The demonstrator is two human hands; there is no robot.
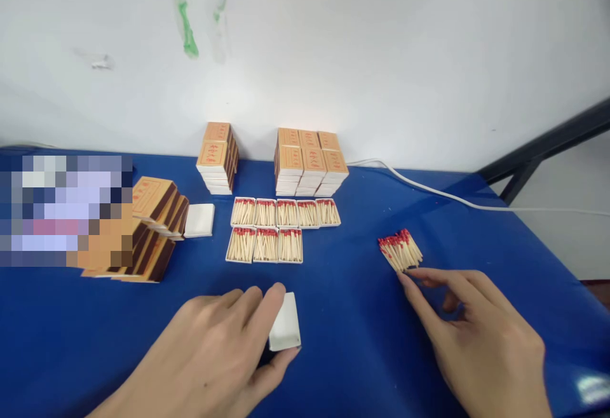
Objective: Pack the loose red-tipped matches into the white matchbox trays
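Grip the white tray [286,326] lightly in your left hand [223,335]; square up match heads before lifting. Your right hand [476,329] touches the match pile [400,249] just ahead of it, can't tell if pinching any; filled trays [290,261] sit beyond your left

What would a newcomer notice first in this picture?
Probably the two rows of white trays full of red-tipped matches, near the middle of the blue table. Next, the loose matches at the right hand and white box in the left hand. Green smears mark the wall behind.
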